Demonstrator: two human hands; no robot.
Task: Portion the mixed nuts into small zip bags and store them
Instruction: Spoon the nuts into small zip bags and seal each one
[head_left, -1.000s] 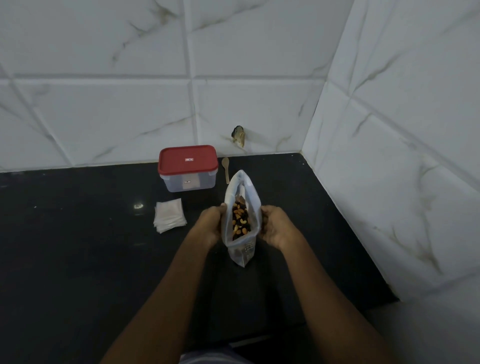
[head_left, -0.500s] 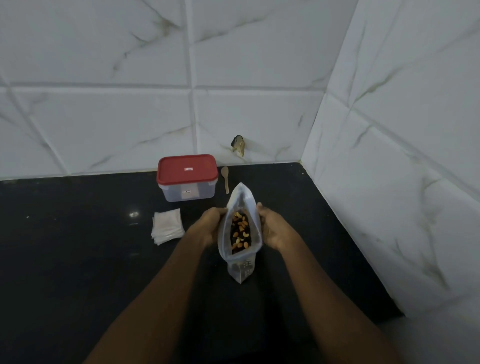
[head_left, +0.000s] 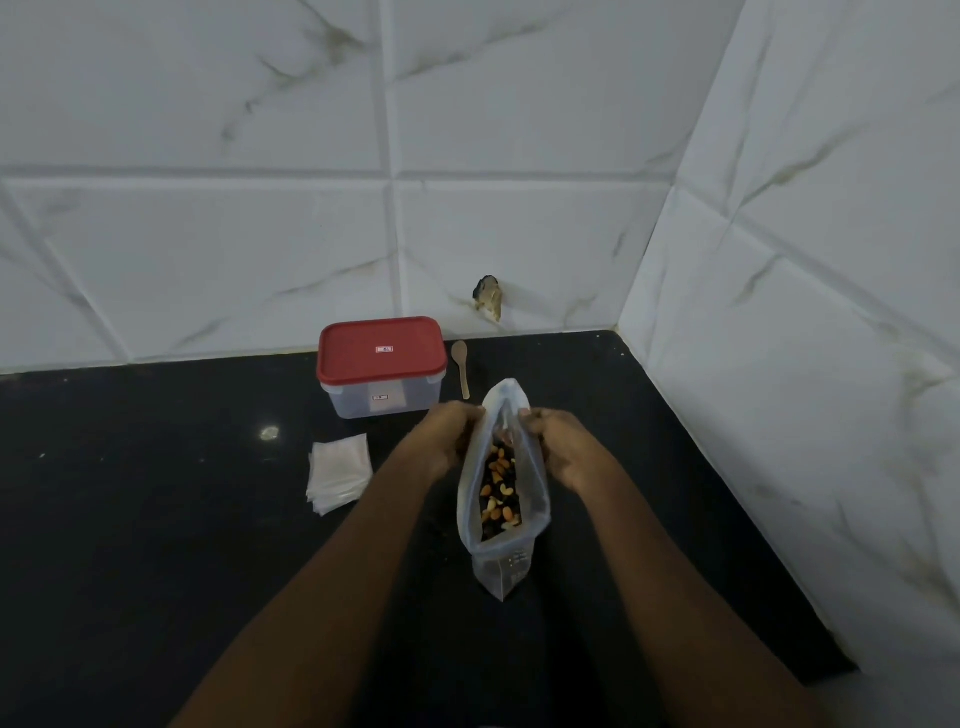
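Two hands on the big pouch (head_left: 511, 569), one at each side of its mouth. The left hand (head_left: 447, 439) has its fingers curled onto the left edge of the opening, and the right hand (head_left: 566, 449) pinches the right edge, so between them the top is spread wide. Look straight down into it and you see the mixed nuts (head_left: 498, 491): pale cashews, brown almonds and some darker pieces, heaped in the lower part of the pouch. It is upright, in front of the person, over the black counter (head_left: 156, 545); whether its base sits on the stone I cannot tell from this angle.

Off to the left, the stack of small zip bags (head_left: 340, 480) lies flat on the counter, just beside the left forearm. Behind that stack, near the back wall, stands a clear container (head_left: 382, 400) with its red lid (head_left: 382, 353) on. A small wooden spoon (head_left: 461, 366) lies just right of the container, handle pointing toward the pouch. White marbled tiles (head_left: 234, 249) close off the corner at the back and on the right.
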